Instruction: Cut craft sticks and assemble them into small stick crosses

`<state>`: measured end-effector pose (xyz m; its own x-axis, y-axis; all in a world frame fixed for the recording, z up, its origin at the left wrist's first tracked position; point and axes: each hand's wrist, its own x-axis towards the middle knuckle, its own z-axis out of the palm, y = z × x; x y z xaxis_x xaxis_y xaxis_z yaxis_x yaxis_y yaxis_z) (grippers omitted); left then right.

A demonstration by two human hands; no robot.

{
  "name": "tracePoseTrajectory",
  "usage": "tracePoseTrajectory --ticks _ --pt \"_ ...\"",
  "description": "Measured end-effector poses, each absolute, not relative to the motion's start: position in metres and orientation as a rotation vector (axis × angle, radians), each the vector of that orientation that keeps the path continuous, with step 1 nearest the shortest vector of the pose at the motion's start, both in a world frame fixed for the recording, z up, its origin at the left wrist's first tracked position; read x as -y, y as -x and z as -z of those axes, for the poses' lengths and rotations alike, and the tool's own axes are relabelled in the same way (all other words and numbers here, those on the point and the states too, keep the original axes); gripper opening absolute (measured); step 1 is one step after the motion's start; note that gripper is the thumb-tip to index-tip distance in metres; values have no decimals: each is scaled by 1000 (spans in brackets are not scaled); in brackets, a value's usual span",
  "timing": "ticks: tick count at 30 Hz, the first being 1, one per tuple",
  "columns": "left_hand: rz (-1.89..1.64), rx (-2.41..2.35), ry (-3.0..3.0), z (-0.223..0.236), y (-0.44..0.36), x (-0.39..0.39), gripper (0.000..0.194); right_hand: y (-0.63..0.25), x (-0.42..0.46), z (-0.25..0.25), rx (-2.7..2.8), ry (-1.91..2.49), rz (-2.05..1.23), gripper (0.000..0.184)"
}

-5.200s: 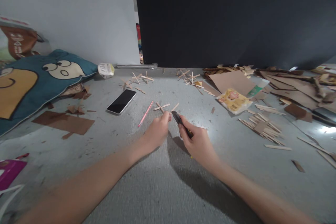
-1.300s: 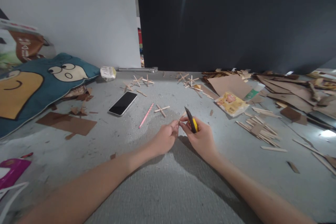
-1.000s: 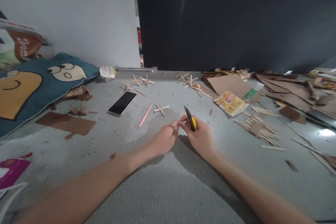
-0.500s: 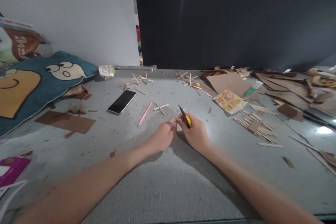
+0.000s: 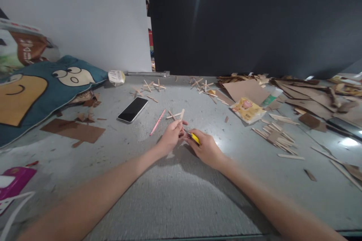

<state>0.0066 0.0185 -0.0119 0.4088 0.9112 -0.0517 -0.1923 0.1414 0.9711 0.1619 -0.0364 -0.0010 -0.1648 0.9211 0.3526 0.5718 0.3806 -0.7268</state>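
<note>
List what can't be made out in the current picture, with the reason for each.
- Lower end of the wooden stick: head view, hidden by the left hand.
- Blade tip of the yellow-handled knife: head view, lost among the left hand's fingers.
- Small print on the yellow packet: head view, too small and blurred.
- Left parts of the purple object and pillow: head view, cut off by the left edge.

Black panel (image 5: 249,22) beside pale wall (image 5: 73,15); grey tabletop (image 5: 158,203).

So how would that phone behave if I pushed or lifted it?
The phone lies flat, so it would probably slide rather than roll or tip. Its glossy screen may feel slippery, and its thin slab shape should stay stiff when lifted.
</note>
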Motion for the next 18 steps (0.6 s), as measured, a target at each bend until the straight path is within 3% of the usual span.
tracePoseTrajectory --ticks 9,18 --pt "-933 -623 -1190 8 -5 -15 50 -179 27 -3 1563 1456 -460 33" --pt "-784 -618 -1290 8 -5 -11 41 -184 25 -4 1479 1508 -422 48"
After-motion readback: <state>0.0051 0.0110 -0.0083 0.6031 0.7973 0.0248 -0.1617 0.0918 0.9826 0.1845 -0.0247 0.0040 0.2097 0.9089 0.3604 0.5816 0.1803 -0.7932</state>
